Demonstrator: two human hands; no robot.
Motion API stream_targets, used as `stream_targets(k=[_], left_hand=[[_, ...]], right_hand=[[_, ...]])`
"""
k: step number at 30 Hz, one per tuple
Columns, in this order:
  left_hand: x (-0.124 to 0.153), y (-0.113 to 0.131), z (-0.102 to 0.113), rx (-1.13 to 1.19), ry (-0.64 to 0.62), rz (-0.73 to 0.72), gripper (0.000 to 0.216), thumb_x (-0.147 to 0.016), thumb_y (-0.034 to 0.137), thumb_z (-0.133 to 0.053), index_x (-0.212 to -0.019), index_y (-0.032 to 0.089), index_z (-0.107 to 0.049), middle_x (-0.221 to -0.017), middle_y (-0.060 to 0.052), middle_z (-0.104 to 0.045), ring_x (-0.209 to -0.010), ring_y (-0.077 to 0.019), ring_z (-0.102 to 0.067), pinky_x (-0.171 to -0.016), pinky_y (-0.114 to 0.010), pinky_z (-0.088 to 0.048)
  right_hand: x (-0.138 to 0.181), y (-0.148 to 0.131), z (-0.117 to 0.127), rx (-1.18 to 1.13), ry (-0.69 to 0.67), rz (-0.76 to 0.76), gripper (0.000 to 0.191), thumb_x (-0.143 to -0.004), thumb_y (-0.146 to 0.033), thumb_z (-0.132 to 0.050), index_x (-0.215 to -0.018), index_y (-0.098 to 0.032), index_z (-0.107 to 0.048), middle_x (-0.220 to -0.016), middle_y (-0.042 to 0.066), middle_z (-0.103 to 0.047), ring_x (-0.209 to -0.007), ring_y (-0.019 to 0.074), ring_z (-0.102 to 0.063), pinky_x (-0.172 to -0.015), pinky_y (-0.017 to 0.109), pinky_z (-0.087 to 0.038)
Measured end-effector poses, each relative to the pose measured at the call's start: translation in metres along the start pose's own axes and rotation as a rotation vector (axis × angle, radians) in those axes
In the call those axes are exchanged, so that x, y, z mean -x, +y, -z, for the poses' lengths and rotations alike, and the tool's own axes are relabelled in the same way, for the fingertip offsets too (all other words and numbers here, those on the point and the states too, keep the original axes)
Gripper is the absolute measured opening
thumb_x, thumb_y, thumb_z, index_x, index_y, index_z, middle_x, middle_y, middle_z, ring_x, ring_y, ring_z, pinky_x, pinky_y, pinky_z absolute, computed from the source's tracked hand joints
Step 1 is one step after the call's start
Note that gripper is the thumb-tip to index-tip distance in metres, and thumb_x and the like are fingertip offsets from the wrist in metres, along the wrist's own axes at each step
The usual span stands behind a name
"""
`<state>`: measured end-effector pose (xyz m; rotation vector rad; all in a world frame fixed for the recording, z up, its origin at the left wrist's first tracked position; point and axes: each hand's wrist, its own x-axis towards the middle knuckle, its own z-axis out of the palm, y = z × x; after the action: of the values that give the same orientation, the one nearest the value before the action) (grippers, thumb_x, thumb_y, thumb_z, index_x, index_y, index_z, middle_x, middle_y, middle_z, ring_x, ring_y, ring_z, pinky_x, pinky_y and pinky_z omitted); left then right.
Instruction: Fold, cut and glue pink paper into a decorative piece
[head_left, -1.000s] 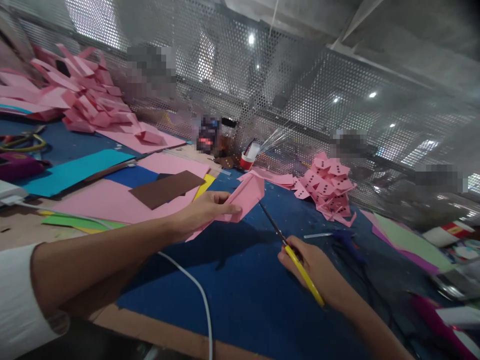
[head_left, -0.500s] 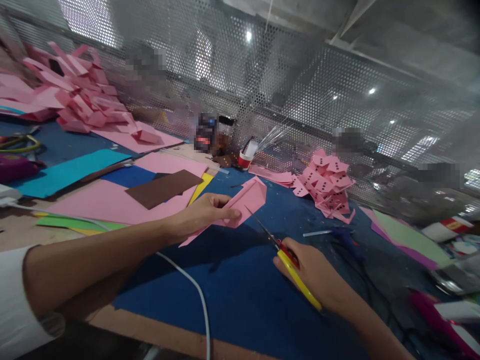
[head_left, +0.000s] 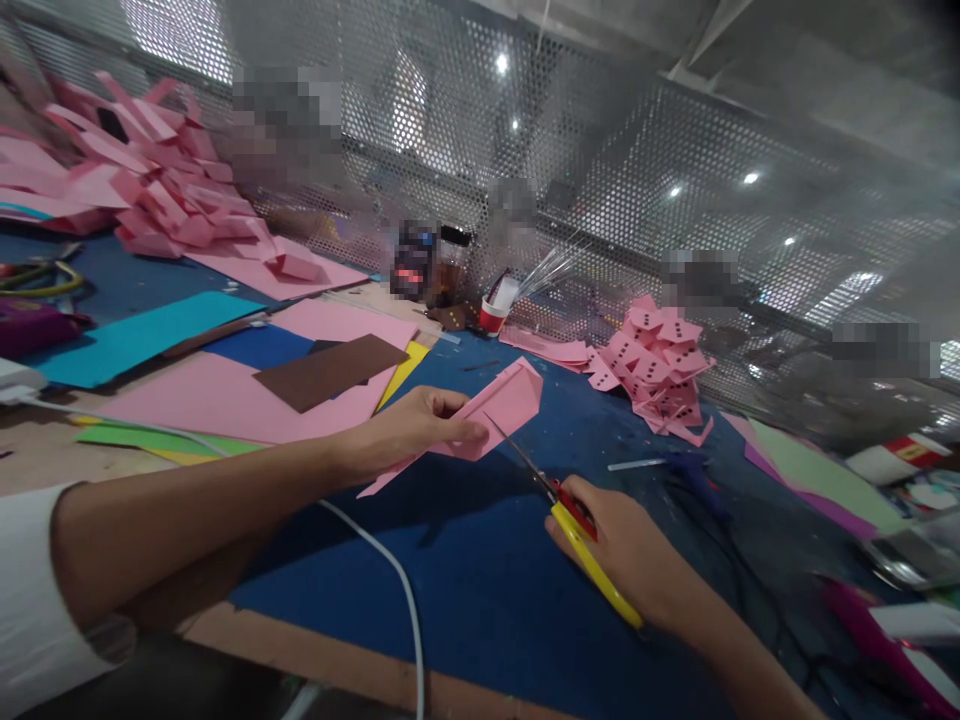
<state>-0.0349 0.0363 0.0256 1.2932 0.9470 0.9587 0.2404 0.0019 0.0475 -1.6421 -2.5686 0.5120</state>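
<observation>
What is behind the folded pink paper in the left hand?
Beyond the edges of the folded pink paper, the blue work surface shows. Whatever lies directly behind is covered by the paper and left hand, so it cannot be seen.

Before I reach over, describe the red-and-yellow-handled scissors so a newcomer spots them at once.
Start at the dark blue work surface, then find the right hand, right of centre over it. It holds metal-bladed scissors with one red and one yellow handle. Unlike the dark blue glue gun lying beyond, they are held up, blades toward the folded pink paper in the left hand.
</observation>
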Motion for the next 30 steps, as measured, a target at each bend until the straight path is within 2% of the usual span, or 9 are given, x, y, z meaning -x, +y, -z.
stream_targets(k=[5, 18, 30], left_hand=[[-0.0006, -0.0035, 0.0012, -0.007, -0.010, -0.022, 0.027, -0.076, 0.037, -0.079, -0.090, 0.014, -0.075, -0.081, -0.003, -0.070, -0.075, -0.0150, -0.063, -0.076, -0.028, -0.052], [0.0027, 0.0013, -0.0006, -0.052, 0.000, -0.038, 0.020, -0.077, 0.032, -0.078, -0.081, 0.013, -0.072, -0.075, -0.001, -0.066, -0.071, -0.0135, -0.060, -0.071, -0.027, -0.047], [0.0026, 0.0017, -0.0012, -0.064, -0.001, -0.042, 0.023, -0.075, 0.035, -0.079, -0.083, 0.014, -0.073, -0.077, -0.002, -0.069, -0.072, -0.0153, -0.062, -0.071, -0.028, -0.047]], right_hand=[[0.0015, 0.0016, -0.0006, -0.047, 0.010, 0.017, 0.022, -0.096, -0.038, -0.053, -0.081, -0.022, -0.051, -0.075, 0.000, -0.064, -0.065, 0.0154, -0.055, -0.058, 0.027, -0.025], [0.0000, 0.0045, -0.0014, -0.057, -0.008, 0.018, 0.018, -0.094, -0.035, -0.055, -0.082, -0.022, -0.052, -0.075, -0.001, -0.064, -0.064, 0.0145, -0.053, -0.057, 0.026, -0.025], [0.0017, 0.0053, -0.0008, -0.078, -0.008, 0.013, 0.015, -0.091, -0.032, -0.056, -0.081, -0.022, -0.053, -0.074, -0.001, -0.064, -0.064, 0.0145, -0.053, -0.057, 0.026, -0.026]])
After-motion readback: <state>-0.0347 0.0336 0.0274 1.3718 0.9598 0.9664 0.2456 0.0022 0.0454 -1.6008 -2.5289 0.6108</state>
